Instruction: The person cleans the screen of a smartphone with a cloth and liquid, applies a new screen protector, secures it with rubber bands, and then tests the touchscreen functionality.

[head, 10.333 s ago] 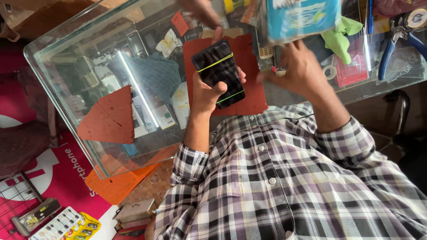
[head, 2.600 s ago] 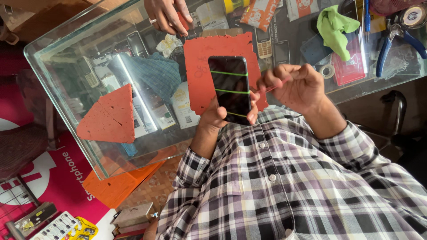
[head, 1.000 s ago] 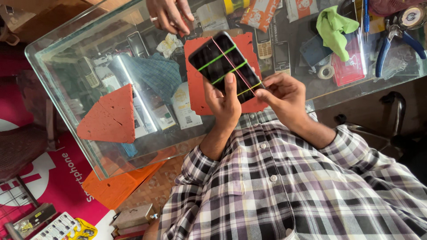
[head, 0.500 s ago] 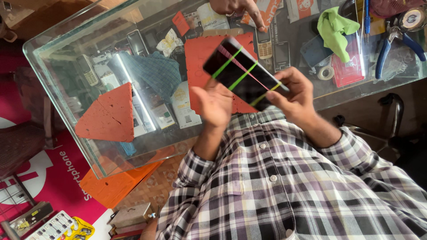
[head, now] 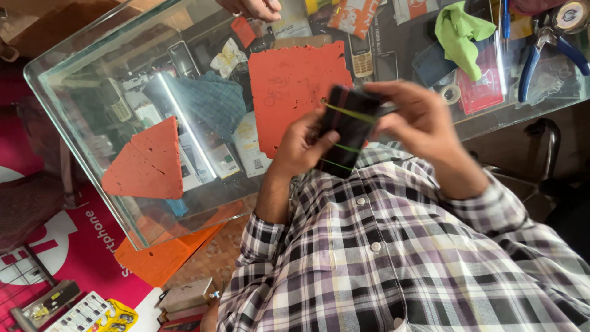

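1. Black and wrapped with thin green rubber bands, the phone is held between both hands, just above the near edge of the glass surface
2. Left hand grips the phone's left side, fingers closed around its edge
3. Right hand closes on the phone's upper right end, fingers curled over the top; the motion blur hides exactly how the fingertips sit
4. Just beyond the hands a large red mat lies flat on the surface, the phone overlapping its near right corner in this view
5. Well to the left of the left hand lies a red triangular piece of the same material
6. Beyond the right hand and to its right sit a crumpled green cloth, a small roll of tape and a red transparent case
7. Farther right of the right hand rest blue-handled pliers
8. Another person's hand rests at the far edge of the surface, well beyond the left hand
9. Both forearms wear the checked sleeves of a plaid shirt, which fills the view below the hands
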